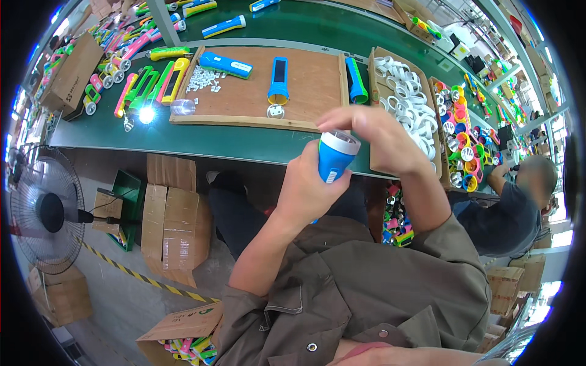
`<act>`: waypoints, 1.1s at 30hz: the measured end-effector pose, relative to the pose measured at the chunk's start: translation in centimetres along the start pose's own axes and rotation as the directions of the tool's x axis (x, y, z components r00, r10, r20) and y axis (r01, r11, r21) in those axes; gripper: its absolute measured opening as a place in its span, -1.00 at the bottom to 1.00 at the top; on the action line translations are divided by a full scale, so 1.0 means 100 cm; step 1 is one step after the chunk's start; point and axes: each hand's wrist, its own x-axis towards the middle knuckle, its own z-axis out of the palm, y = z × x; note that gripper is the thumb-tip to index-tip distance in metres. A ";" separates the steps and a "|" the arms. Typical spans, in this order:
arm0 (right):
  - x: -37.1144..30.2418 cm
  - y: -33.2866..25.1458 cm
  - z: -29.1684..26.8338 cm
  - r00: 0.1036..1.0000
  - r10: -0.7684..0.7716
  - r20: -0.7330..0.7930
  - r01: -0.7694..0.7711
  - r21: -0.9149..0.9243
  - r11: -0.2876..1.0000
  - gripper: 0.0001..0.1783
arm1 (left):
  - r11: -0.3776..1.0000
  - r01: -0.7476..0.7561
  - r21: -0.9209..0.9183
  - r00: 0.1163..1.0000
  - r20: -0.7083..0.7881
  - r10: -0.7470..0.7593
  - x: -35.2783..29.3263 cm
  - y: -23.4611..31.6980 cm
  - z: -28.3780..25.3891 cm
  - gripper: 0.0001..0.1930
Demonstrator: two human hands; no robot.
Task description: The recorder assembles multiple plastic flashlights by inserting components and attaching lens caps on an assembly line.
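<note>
My left hand (311, 186) is closed round the body of a blue flashlight (334, 163), held upright in front of the table edge with its lens and white head ring on top. Just behind and above the lens is my right hand (381, 131), its fingers slightly blurred, bent but apart; nothing shows in them. Beyond, a wooden tray (244, 120) holds a blue flashlight with a dark panel (279, 79), another blue flashlight (226, 64) and a pile of small white parts (204, 79). A clear reflector cup (276, 111) lies at the tray's front rim.
A box of white rings (406, 91) stands right of the tray, beside a box of coloured flashlight heads (467, 143). Left are several flashlights, one lit (146, 114), and a cardboard carton (73, 76). A fan (49, 210) stands lower left; a co-worker (513, 207) sits right.
</note>
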 end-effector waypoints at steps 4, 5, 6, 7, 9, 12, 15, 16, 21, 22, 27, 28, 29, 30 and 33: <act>0.031 0.000 0.007 0.968 0.226 0.112 -0.243 0.172 0.955 -0.46 | 0.989 -0.052 0.140 0.998 -0.035 0.057 0.004 -0.003 0.008 -0.57; 0.034 -0.002 0.010 0.942 0.262 0.212 -0.276 0.039 0.960 -0.44 | 0.971 -0.091 0.223 0.992 -0.066 0.108 0.005 -0.007 0.010 -0.59; 0.032 -0.001 0.009 0.943 0.260 0.209 -0.273 0.040 0.961 -0.44 | 0.944 -0.125 0.306 0.982 -0.095 0.161 0.008 -0.003 0.010 -0.61; 0.029 0.001 0.009 0.943 0.238 0.231 -0.245 0.001 0.969 -0.46 | 0.943 -0.128 0.308 0.982 -0.094 0.164 0.010 0.001 0.006 -0.61; 0.026 -0.002 0.002 0.927 0.107 0.360 -0.115 0.000 0.993 -0.46 | 0.941 0.319 -0.115 0.892 0.372 -0.257 0.014 0.014 -0.008 -0.64; 0.024 -0.017 0.010 0.712 -0.516 0.477 0.397 0.333 0.855 -0.50 | 0.530 0.589 -0.610 0.706 0.708 0.029 -0.016 0.007 -0.011 -0.63; 0.017 -0.044 0.034 0.494 -0.704 0.509 0.540 0.455 0.708 -0.52 | 0.714 0.405 -0.571 0.823 0.569 -0.012 -0.018 0.003 -0.008 -0.62; 0.014 -0.050 0.041 0.439 -0.729 0.526 0.555 0.479 0.680 -0.51 | 0.791 0.317 -0.523 0.870 0.492 -0.023 -0.019 0.000 -0.008 -0.62; 0.006 -0.066 0.034 0.586 -0.449 0.674 0.509 0.124 0.852 -0.48 | 0.995 -0.067 -0.076 0.994 0.086 0.074 -0.018 -0.010 -0.002 -0.59; 0.009 -0.063 0.027 0.721 -0.198 0.665 0.359 -0.114 0.926 -0.46 | 0.992 -0.116 0.042 0.993 0.012 0.116 -0.017 -0.012 -0.001 -0.58; 0.048 0.009 0.017 0.882 0.386 0.271 -0.384 -0.063 0.921 -0.31 | 0.980 -0.019 0.201 0.999 -0.043 0.028 0.005 -0.015 0.003 -0.57; 0.048 0.014 0.014 0.866 0.425 0.262 -0.453 0.052 0.890 -0.28 | 0.980 -0.040 0.196 0.999 -0.025 0.046 0.006 -0.015 0.002 -0.57; 0.047 0.020 0.011 0.847 0.464 0.258 -0.512 0.165 0.843 -0.26 | 0.979 -0.035 0.201 0.999 -0.025 0.040 0.007 -0.014 -0.001 -0.57; 0.046 0.027 0.006 0.848 0.463 0.257 -0.511 0.170 0.842 -0.26 | 0.988 0.151 0.032 0.983 0.097 -0.153 0.010 -0.006 -0.005 -0.57; 0.040 0.020 -0.003 0.974 0.096 0.204 -0.147 0.255 0.956 -0.23 | 0.893 0.400 -0.206 0.886 0.336 -0.319 0.013 0.009 -0.013 -0.58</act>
